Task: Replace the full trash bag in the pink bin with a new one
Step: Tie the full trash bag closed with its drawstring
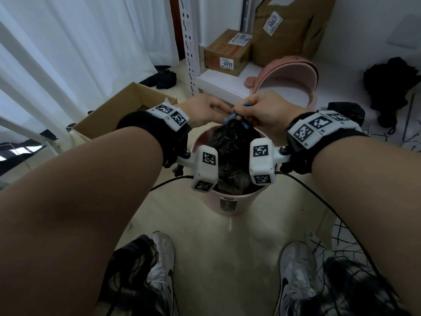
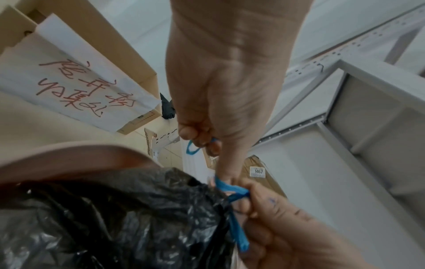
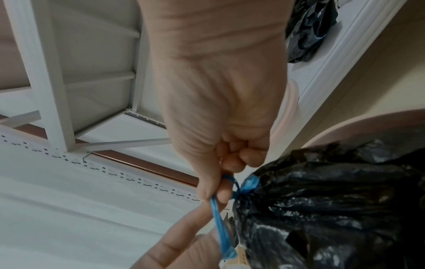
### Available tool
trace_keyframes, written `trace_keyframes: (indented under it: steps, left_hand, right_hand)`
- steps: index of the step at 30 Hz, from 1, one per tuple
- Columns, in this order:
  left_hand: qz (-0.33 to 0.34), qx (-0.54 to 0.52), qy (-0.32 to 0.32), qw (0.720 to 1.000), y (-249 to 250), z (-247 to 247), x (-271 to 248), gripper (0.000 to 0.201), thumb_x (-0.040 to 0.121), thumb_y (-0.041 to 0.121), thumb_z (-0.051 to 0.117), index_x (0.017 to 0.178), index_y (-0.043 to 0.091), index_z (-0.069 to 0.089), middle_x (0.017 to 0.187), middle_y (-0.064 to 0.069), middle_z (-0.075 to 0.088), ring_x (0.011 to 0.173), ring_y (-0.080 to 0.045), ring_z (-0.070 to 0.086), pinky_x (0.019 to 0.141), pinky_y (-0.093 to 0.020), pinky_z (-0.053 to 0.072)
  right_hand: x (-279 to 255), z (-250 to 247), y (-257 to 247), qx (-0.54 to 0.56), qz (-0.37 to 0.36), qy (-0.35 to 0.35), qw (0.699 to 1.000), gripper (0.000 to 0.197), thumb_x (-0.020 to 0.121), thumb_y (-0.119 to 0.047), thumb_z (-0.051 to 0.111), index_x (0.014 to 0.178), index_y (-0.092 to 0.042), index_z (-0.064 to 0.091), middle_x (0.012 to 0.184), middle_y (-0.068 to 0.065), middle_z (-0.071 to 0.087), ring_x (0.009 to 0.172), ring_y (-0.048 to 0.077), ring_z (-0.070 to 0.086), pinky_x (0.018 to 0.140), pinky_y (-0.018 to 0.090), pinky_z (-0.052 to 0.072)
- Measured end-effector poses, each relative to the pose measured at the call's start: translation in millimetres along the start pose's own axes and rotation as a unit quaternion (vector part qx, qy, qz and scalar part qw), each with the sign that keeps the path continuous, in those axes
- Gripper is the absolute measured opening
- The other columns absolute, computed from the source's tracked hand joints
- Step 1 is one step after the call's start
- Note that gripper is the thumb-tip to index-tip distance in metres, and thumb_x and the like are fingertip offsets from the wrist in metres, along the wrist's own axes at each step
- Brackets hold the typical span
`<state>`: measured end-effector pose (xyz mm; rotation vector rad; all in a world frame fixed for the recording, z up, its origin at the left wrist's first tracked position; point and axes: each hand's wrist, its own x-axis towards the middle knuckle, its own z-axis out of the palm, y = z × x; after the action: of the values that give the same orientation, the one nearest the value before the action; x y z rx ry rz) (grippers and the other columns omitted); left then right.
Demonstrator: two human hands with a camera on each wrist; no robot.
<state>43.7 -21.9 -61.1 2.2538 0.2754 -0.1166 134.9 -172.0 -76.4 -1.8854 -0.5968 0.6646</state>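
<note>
The pink bin (image 1: 230,205) stands on the floor between my feet, with a full black trash bag (image 1: 232,156) in it. The bag's neck is gathered by a blue drawstring (image 1: 234,117). My left hand (image 1: 216,110) curls its fingers round one blue strand (image 2: 195,145), thumb stretched toward the knot. My right hand (image 1: 247,110) pinches the other strand (image 3: 220,189) right at the neck of the bag (image 3: 322,209). Both hands meet just above the bin's far rim (image 2: 69,156). The knot itself is partly hidden by fingers.
The bin's pink lid (image 1: 289,80) leans behind it against a white shelf (image 1: 218,85) that holds cardboard boxes (image 1: 227,53). An open carton (image 1: 118,115) sits to the left. Black bags (image 1: 391,87) lie at the right. Cables trail over the floor by my shoes (image 1: 293,270).
</note>
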Motion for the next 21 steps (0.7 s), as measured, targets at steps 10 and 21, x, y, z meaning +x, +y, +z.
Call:
trace_keyframes:
  steps: [10, 21]
  left_hand:
    - [-0.024, 0.018, 0.014, 0.999, 4.5, 23.0, 14.2, 0.004, 0.07, 0.035, 0.066, 0.07, 0.039, 0.066, 0.088, -0.002, 0.068, 0.091, -0.02, 0.062, 0.092, -0.038, 0.05]
    - [0.002, 0.108, 0.042, 0.993, 15.6, 18.3, 14.2, 0.018, 0.079, 0.038, 0.057, 0.067, 0.026, 0.064, 0.075, 0.005, 0.06, 0.08, -0.014, 0.056, 0.073, -0.027, 0.044]
  right_hand:
    - [-8.7, -3.2, -10.9, -0.098, -0.054, 0.033, 0.993, 0.012, 0.077, 0.007, 0.067, 0.082, -0.003, 0.066, 0.057, -0.003, 0.059, 0.041, -0.005, 0.053, 0.048, 0.008, 0.045]
    - [-10.6, 8.9, 0.2, -0.369, -0.122, 0.16, 0.907, 0.018, 0.087, -0.006, 0.051, 0.102, -0.007, 0.059, 0.104, 0.018, 0.065, 0.099, 0.035, 0.058, 0.082, 0.041, 0.047]
